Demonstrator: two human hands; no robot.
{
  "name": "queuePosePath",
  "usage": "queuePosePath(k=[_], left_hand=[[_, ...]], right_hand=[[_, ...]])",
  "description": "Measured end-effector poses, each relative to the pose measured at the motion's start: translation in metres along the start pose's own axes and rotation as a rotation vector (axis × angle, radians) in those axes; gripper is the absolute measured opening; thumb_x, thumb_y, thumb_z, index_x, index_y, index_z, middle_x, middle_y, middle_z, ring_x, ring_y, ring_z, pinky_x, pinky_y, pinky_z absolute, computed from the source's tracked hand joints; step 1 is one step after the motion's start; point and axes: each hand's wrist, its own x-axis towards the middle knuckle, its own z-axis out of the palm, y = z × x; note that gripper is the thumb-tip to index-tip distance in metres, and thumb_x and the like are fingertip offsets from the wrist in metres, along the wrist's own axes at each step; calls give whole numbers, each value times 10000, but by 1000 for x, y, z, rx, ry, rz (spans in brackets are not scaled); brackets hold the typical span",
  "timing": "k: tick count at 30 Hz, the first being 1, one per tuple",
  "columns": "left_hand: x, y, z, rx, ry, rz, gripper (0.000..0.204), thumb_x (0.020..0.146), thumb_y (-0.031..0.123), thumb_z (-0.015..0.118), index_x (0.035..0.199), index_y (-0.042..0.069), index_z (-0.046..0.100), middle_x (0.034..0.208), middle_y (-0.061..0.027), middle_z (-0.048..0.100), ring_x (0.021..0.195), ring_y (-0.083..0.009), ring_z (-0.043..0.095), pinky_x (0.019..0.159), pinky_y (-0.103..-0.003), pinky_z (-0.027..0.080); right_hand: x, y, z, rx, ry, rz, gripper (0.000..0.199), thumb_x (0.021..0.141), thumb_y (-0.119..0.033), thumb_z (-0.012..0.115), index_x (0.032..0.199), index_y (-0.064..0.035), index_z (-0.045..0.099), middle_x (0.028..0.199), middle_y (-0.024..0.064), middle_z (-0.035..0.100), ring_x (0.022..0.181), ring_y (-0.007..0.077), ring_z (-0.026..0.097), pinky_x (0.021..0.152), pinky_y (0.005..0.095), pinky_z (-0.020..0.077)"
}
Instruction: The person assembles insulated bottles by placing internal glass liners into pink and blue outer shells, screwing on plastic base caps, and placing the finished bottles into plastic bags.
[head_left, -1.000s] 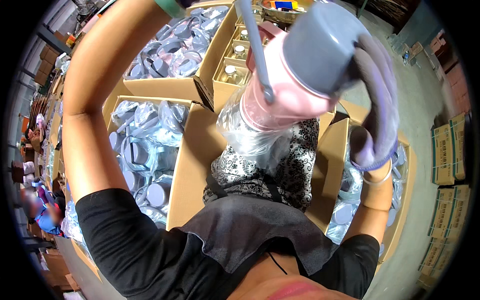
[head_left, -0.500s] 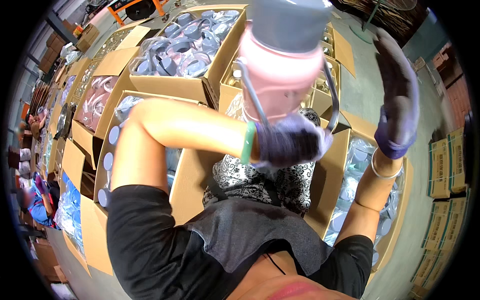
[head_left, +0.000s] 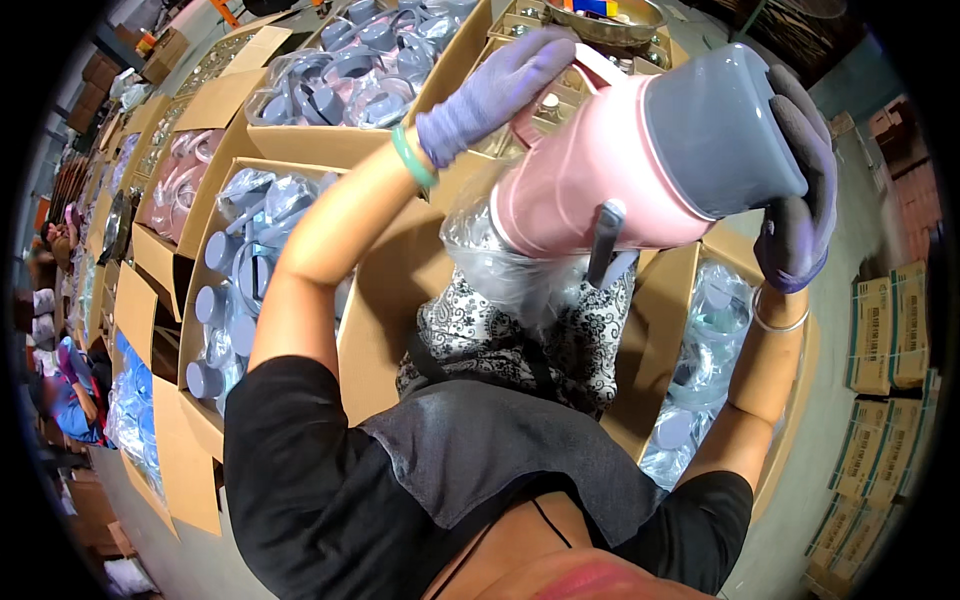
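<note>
A large pink thermos jug (head_left: 580,180) with a grey end piece (head_left: 715,135) is tilted on its side in the air above my lap. My left hand (head_left: 500,90), gloved in purple, rests on the jug's pale pink side handle with its fingers nearly straight; its thumb is hidden. My right hand (head_left: 805,190), also gloved, cups the grey end, thumb below and fingers above. A dark grey carrying handle (head_left: 605,240) hangs at the jug's near side. Crumpled clear plastic (head_left: 535,290) lies around and under the jug's left end.
An open carton of grey bagged parts (head_left: 340,95) stands ahead. Cartons of bagged grey-capped items flank me, left (head_left: 220,310) and right (head_left: 690,370). A metal bowl (head_left: 610,25) sits on a far carton. Sealed cartons (head_left: 875,330) are stacked at far right. Another person (head_left: 75,405) works at far left.
The jug has tipped from upright to nearly horizontal. My left hand has gone from the grey carrying handle up to the pink side handle. My right hand now touches the grey end.
</note>
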Motion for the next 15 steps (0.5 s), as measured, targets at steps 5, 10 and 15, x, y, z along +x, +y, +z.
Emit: queuePosePath(k=[5,10,15], left_hand=[[40,35,12,-442,58,-422,329,991,313,494,1067,9,594,935,-70,643,844,-142,616,755,-295,510],[36,35,51,-358,446,-72,162,949,150,529,943,8,607,836,-74,660,773,-115,628,667,-256,510],[-115,26,90,-710,-120,-638,267,974,184,445,878,5,618,825,-86,644,688,-172,583,632,-285,484]], right_hand=[[17,-22,-11,178,341,432,545,995,-390,436,1378,-3,459,1436,233,462,1326,321,467,1093,458,397],[-18,-3,-60,-350,230,143,545,914,-248,638,1362,1,454,1342,225,534,1214,322,564,968,456,521],[-60,-30,35,-12,-646,78,777,641,-400,741,1322,-71,561,1427,123,503,1440,330,293,1169,608,50]])
